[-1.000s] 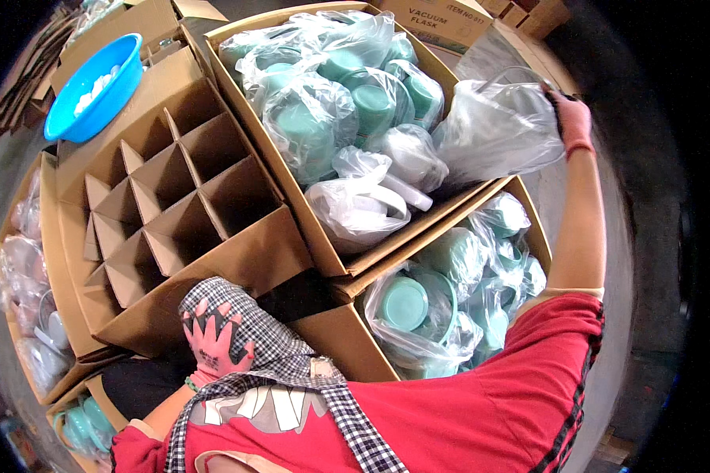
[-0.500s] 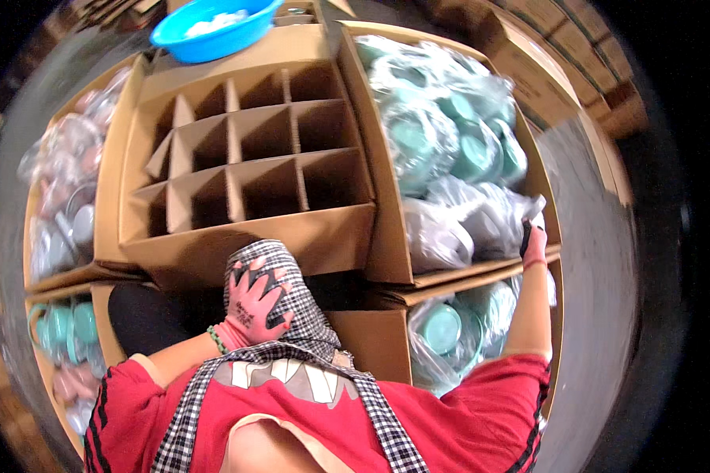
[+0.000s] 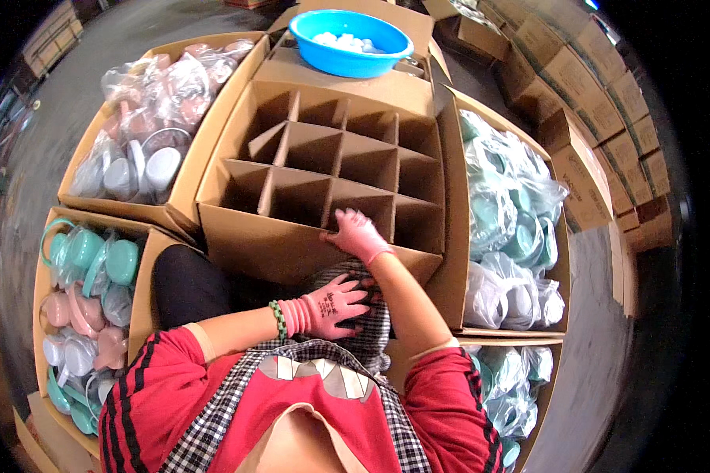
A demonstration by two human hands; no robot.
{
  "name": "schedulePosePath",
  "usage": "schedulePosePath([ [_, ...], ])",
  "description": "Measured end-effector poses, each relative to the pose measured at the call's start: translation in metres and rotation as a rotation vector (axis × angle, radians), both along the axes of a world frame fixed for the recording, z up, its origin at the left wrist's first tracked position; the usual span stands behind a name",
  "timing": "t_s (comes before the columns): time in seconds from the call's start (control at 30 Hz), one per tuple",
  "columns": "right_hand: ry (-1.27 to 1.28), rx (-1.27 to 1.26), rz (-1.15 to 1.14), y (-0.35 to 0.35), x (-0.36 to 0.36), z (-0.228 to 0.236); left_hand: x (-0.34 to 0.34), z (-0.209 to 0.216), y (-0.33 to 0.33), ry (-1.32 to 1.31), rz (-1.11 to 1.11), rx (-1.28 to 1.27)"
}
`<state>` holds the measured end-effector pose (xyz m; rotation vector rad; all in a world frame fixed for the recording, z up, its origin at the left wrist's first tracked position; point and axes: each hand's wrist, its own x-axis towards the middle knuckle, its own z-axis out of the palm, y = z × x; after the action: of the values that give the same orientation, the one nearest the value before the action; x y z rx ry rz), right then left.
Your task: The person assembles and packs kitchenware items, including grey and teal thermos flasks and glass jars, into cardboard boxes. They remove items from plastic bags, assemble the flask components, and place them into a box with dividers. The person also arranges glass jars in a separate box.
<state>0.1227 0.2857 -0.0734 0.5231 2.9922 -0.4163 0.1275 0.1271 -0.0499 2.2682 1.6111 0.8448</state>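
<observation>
My left hand (image 3: 331,309), in a pink glove with dark fingertips, rests with fingers spread on my knee under the checkered apron (image 3: 377,339). The other pink-gloved hand, my right hand (image 3: 359,236), is at the near edge of a cardboard carton (image 3: 292,244) split by cardboard dividers (image 3: 300,183). Its thumb and fingers are apart, with nothing seen in them. The divided cells that show hold nothing I can see.
Right of it stands a carton of bagged green and white cups (image 3: 521,296). At left, cartons hold bagged pink and white pieces (image 3: 163,169) and green lidded pieces (image 3: 122,262). A blue basin (image 3: 351,67) with white objects sits beyond. Stacked boxes (image 3: 584,94) line the far right.
My right hand has left the bagged pieces in the right carton and come to the divided carton's near edge. My left hand stays on my knee. The view has swung left.
</observation>
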Motion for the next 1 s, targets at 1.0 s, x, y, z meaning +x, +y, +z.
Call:
schedulePosePath([
  [1.0, 0.938, -1.736, -0.568, 0.279, -0.429, 0.015, -0.176, -0.049, 0.015, 0.19, 0.046, -1.183],
])
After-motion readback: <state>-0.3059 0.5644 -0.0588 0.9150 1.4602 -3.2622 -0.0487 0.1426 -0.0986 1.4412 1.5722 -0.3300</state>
